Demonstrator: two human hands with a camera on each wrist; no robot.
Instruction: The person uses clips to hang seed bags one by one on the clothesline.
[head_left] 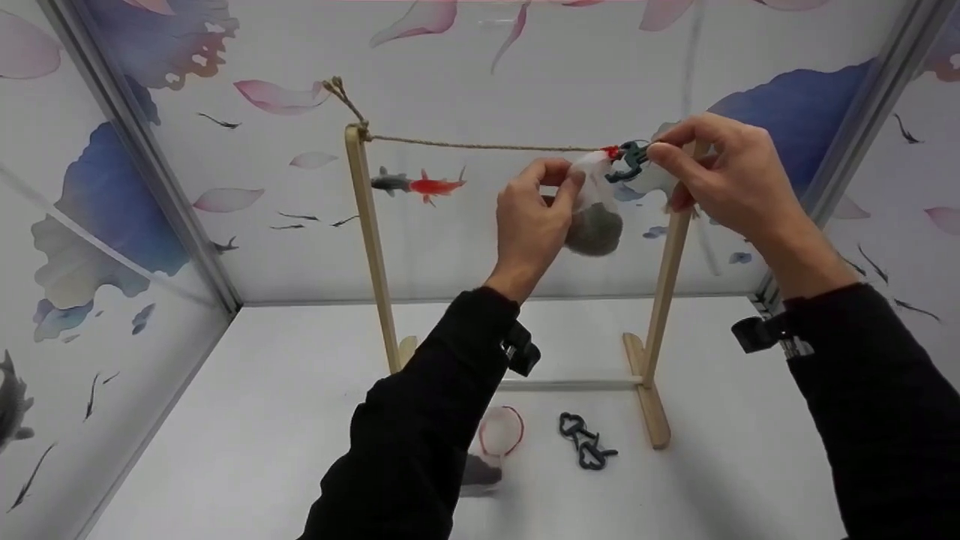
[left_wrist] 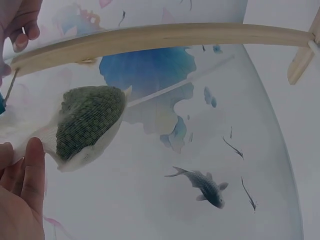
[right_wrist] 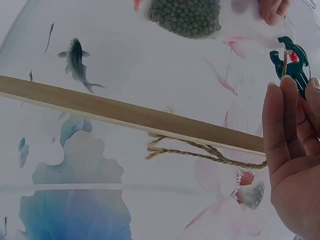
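Observation:
My left hand (head_left: 531, 221) pinches the white mesh neck of a small net bag (head_left: 596, 229), whose lower part bulges with dark green granules. In the left wrist view the filled end of the bag hangs free of the fingers. Between thumb and fingers my right hand (head_left: 739, 172) holds a dark green plastic clip (head_left: 632, 160). Its mouth is spread around the twine (head_left: 487, 145) beside the bag's red rim, seen in the right wrist view; whether it touches the rim I cannot tell.
Twine runs between two uprights of a wooden stand (head_left: 371, 247). Several dark clips (head_left: 589, 442) lie on the white table (head_left: 712, 465). Near them lies another red-rimmed net bag (head_left: 501, 431), partly hidden by my left sleeve. Printed panels (head_left: 525, 75) enclose the back and sides.

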